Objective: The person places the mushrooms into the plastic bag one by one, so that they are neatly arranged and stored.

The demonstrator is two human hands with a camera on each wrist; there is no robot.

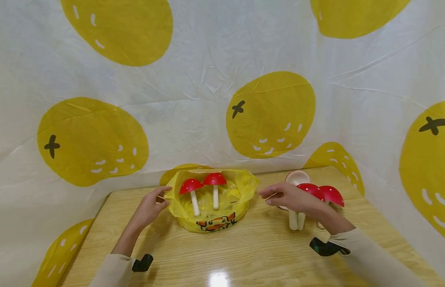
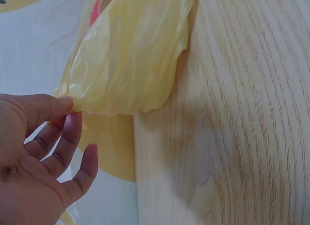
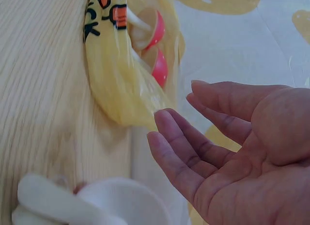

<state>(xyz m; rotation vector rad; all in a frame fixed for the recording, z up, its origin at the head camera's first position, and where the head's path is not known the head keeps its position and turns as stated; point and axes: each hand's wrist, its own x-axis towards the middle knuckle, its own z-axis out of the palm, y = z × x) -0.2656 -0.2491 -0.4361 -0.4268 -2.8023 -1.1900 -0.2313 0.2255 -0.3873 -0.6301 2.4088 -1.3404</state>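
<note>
A yellow plastic bag point(image 1: 184, 220) with orange and black print lies with its mouth open towards me. Inside it are two toy mushrooms, one on the left point(image 1: 191, 186) and one on the right point(image 1: 215, 179), with white-dotted red caps and white stems. My left hand point(image 1: 148, 208) pinches the bag's left edge between thumb and fingertip, as the left wrist view shows. Off the bag's right side, my right hand point(image 1: 295, 197) hovers with fingers loosely extended, holding nothing. Behind and below that hand, several more toy mushrooms point(image 1: 331, 195) are grouped, partly hidden by it.
One loose mushroom turns its hollow pale cap point(image 1: 297, 177) towards me. A wooden table point(image 1: 186, 255) carries everything. White cloth point(image 1: 193, 123) with yellow fruit prints hangs behind the table and at its sides.
</note>
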